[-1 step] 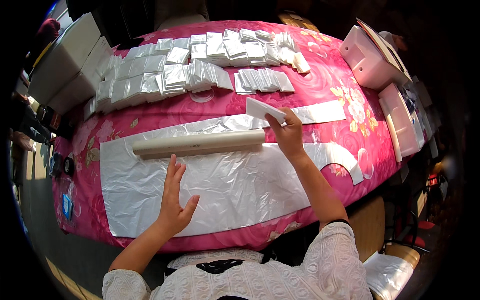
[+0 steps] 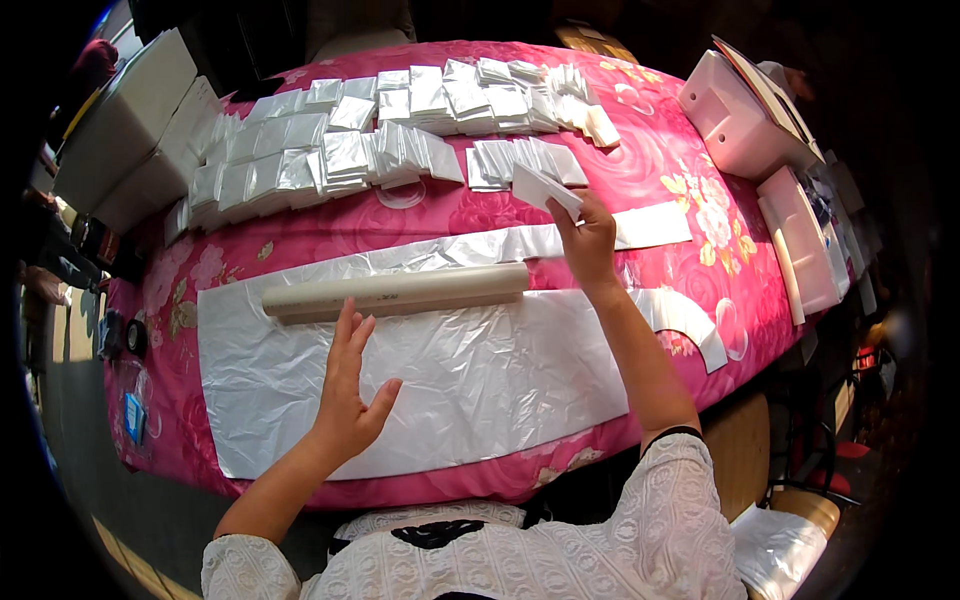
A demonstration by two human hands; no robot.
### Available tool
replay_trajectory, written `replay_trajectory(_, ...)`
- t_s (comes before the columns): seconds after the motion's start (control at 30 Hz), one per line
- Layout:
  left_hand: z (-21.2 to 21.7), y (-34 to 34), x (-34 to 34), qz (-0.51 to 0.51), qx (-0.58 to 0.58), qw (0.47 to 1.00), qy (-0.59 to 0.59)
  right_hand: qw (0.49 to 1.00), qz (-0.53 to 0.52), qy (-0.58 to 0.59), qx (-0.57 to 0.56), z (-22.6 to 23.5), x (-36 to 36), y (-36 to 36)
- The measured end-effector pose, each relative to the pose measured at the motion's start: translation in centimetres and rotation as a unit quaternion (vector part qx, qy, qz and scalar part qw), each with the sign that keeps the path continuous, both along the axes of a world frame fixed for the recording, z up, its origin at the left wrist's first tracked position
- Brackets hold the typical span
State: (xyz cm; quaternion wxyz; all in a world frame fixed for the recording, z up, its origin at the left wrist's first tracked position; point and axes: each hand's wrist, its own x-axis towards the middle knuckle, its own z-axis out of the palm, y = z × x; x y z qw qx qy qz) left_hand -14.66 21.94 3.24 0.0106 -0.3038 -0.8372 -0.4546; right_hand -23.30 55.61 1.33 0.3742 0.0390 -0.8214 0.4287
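Observation:
My right hand (image 2: 590,235) grips a folded white plastic bag (image 2: 545,190) between thumb and fingers, held up just in front of a short row of similar folded bags (image 2: 500,165). My left hand (image 2: 350,395) hovers with fingers stretched and thumb apart, holding nothing. Under it, a large white plastic bag (image 2: 450,400) lies spread and wrinkled across the table, its two handle strips pointing right. A pale round tube (image 2: 400,288) rests lengthwise on this bag, just beyond my left fingertips.
Rows of folded white bags (image 2: 290,150) fill the far side of the pink flowered tablecloth (image 2: 440,205). White boxes (image 2: 130,120) stand at the far left, a white foam box (image 2: 740,125) at the far right. A wooden chair (image 2: 740,450) is at the lower right.
My right hand has moved slightly away and to the right with the folded bag, closer to the short row. My left hand has hardly moved.

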Motion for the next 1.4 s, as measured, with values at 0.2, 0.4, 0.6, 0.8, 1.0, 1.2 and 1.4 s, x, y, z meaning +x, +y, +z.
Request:
replay_trajectory(0.2,-0.3,8.0,-11.1,-0.009,0.011,0.999,-0.036,0.949,-0.126,-0.088,0.275,-2.1,-9.6,10.7)
replay_trajectory(0.4,-0.4,16.1,-20.1,0.048,0.01,0.97,-0.238,0.957,0.002,-0.258,0.131,-4.5,-9.6,11.8)
replay_trajectory(0.6,-3.8,21.9,-24.6,0.117,0.082,0.898,-0.415,0.971,-0.069,-0.228,0.03,-6.1,-12.8,13.1)
replay_trajectory(0.8,-4.6,24.2,-25.2,0.153,0.14,0.864,-0.458,0.975,-0.019,-0.22,0.021,-6.9,-13.7,6.6)
replay_trajectory(1.0,-5.5,23.5,-25.4,0.137,0.17,0.874,-0.434,0.964,0.121,-0.197,-0.134,-5.7,-11.7,0.1)
replay_trajectory(1.2,-0.4,16.5,-16.7,-0.013,0.279,0.926,-0.255,0.895,0.267,-0.176,-0.31,0.8,-4.8,-3.3)
replay_trajectory(1.4,-4.4,7.5,-4.5,0.04,0.172,0.982,-0.062,0.917,0.276,-0.193,-0.213,-0.7,8.8,-10.2)
